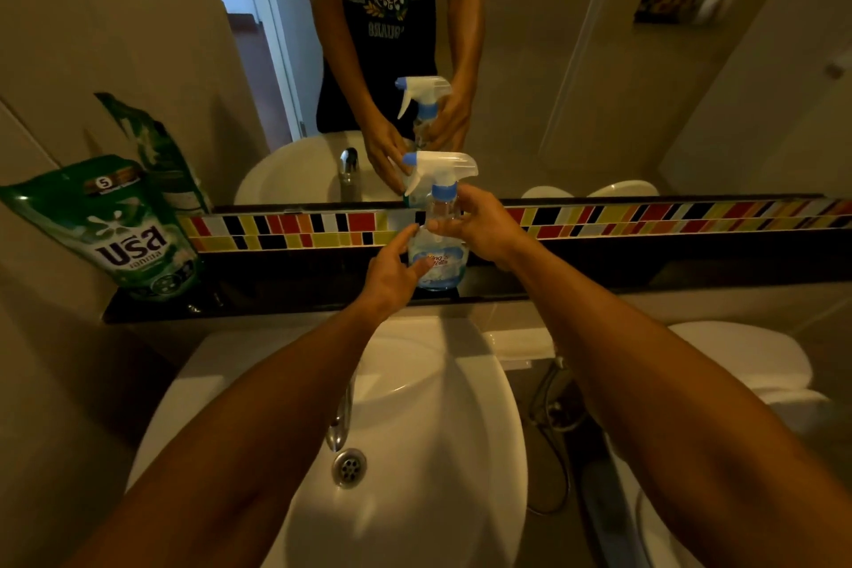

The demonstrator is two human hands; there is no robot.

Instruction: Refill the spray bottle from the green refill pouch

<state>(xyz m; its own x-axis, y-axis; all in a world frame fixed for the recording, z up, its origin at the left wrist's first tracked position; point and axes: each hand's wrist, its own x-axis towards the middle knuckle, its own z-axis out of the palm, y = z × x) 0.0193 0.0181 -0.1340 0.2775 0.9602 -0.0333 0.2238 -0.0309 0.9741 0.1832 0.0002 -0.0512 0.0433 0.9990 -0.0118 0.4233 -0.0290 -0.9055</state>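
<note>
A clear spray bottle (440,244) with a white trigger head and a blue collar stands upright on the dark ledge (276,291) below the mirror. My right hand (479,226) is wrapped around its neck and shoulder just under the blue collar. My left hand (396,272) touches the lower front of the bottle with its fingers spread. The green refill pouch (115,226) stands at the left end of the ledge, leaning against the wall, well apart from both hands.
A white washbasin (415,429) with a chrome tap (341,420) and a drain lies below my arms. A strip of coloured tiles (645,219) runs behind the ledge, with a mirror above. A white toilet (747,364) stands at the right.
</note>
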